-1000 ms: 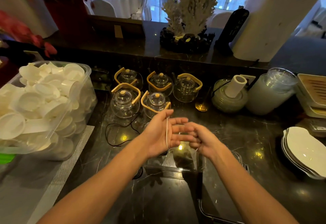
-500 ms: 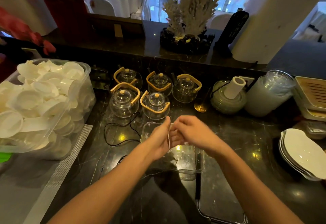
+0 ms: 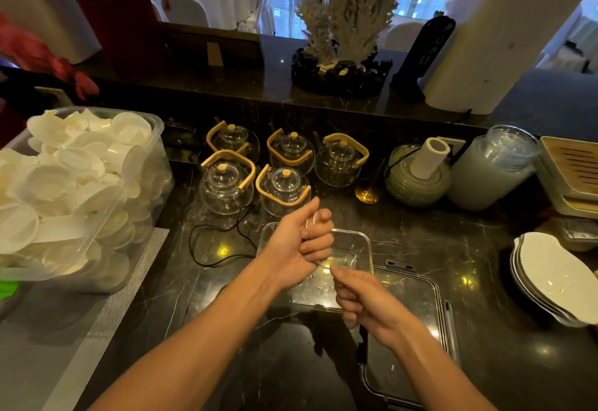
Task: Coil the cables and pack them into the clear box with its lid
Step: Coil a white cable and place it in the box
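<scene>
My left hand (image 3: 301, 242) is held over the clear box (image 3: 362, 245) with its fingers curled round a thin white cable (image 3: 311, 220), whose loops show above the knuckles. Just below it, my right hand (image 3: 359, 297) pinches the loose end of that white cable near the left palm. The clear box stands open on the dark marble counter (image 3: 453, 249). Its lid (image 3: 411, 323), with grey clips, lies flat to the right of the box, partly under my right wrist. A black cable (image 3: 213, 249) lies in a loose loop on the counter to the left of the box.
Several glass teapots (image 3: 281, 187) with wooden handles stand behind the box. A large clear tub of white plastic lids (image 3: 74, 190) fills the left side. Stacked white plates (image 3: 556, 278) sit at the right edge; a jar (image 3: 495, 168) and a ceramic pot (image 3: 417, 174) stand behind.
My right hand has dropped from beside the left fingers to below the left palm, drawing the white cable's end with it. The left fingers have curled tighter on the loops.
</scene>
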